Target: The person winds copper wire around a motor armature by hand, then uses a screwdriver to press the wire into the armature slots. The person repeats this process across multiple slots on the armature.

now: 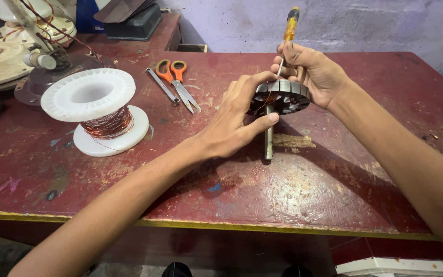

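Left hand (pixel 234 123) grips slotted round metal stator (pixel 279 96).

A round, dark metal motor core (pixel 281 96) with slotted edges and some copper wire sits on a steel shaft (pixel 268 138) standing upright on the table. A yellow-handled screwdriver (pixel 288 32) points down into its top.

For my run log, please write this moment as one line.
left hand: grips slotted stator core | right hand: holds screwdriver at core | shaft: on red table | wire spool, scissors: untouched
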